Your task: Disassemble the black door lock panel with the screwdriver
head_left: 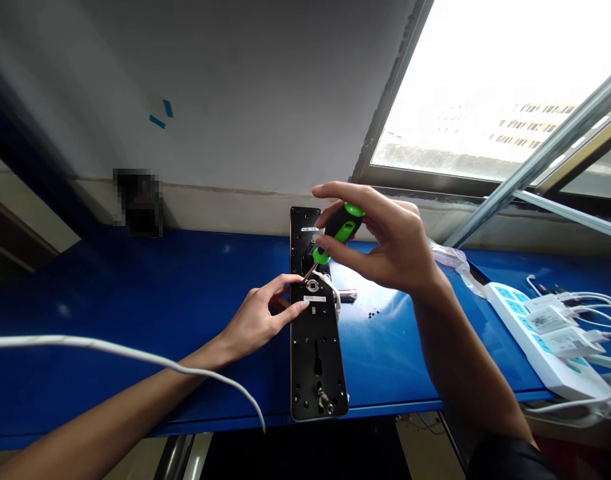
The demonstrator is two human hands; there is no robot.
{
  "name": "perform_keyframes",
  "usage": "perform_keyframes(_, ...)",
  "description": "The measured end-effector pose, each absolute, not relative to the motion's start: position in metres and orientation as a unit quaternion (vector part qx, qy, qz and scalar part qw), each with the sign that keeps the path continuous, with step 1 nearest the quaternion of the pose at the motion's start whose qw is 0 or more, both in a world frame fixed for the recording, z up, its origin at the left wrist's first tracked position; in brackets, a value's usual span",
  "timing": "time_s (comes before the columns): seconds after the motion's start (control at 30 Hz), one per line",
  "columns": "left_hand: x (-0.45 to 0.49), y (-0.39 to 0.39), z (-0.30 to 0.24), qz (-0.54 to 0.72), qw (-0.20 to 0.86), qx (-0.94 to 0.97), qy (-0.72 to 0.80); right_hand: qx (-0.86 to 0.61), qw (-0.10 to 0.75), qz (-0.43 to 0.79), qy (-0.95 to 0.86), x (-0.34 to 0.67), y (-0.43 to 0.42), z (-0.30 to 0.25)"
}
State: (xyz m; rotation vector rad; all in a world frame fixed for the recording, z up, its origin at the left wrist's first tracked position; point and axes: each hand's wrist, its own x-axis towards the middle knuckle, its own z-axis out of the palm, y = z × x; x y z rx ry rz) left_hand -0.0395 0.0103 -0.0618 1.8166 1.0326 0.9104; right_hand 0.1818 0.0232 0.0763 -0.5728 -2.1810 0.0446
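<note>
Got my right grip (385, 243) clamped on a green-handled screwdriver (339, 230), tip down at the black lock plate (316, 373) on the blue table (135, 287), left grip (258, 313) spread open, steadying it.

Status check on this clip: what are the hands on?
Right hand gripping green-and-black screwdriver, tip at long black metal lock plate. Left hand resting on plate. White cable looped beside tip.

The screwdriver (339, 230) had a black handle with bright green ends. The long lock plate (316, 353) was black with white labels (314, 299), on a glossy deep blue table (135, 300). The white power strip (523, 327) showed pale blue squares, and blue tape (161, 115) marked the pale grey wall (265, 100).
</note>
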Motion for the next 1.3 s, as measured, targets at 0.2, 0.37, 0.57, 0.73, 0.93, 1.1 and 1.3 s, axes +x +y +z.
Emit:
perform_keyframes(0.2, -0.037, 0.007, -0.058, 0.365, 0.437, 0.717, 0.402, -0.223, 0.425, 0.003, -0.877, 0.18, 0.022, 0.077)
perform_keyframes(0.37, -0.038, 0.008, -0.057, 0.365, 0.429, 0.723, 0.399, -0.265, 0.418, -0.08, -0.865, 0.17, 0.021, 0.081)
perform_keyframes(0.57, -0.04, 0.014, -0.057, 0.352, 0.46, 0.716, 0.389, -0.358, 0.394, -0.159, -0.831, 0.161, 0.018, 0.089)
perform_keyframes(0.73, -0.04, 0.016, -0.057, 0.352, 0.478, 0.715, 0.369, -0.301, 0.382, -0.066, -0.871, 0.167, 0.019, 0.09)
perform_keyframes(0.93, -0.041, 0.016, -0.057, 0.351, 0.463, 0.728, 0.365, -0.22, 0.359, 0.01, -0.907, 0.176, 0.019, 0.09)
perform_keyframes(1.1, -0.041, 0.017, -0.058, 0.353, 0.455, 0.733, 0.362, -0.253, 0.383, -0.021, -0.888, 0.176, 0.02, 0.086)
perform_keyframes(1.3, -0.042, 0.017, -0.06, 0.355, 0.453, 0.732, 0.364, -0.243, 0.383, 0.013, -0.891, 0.17, 0.018, 0.084)
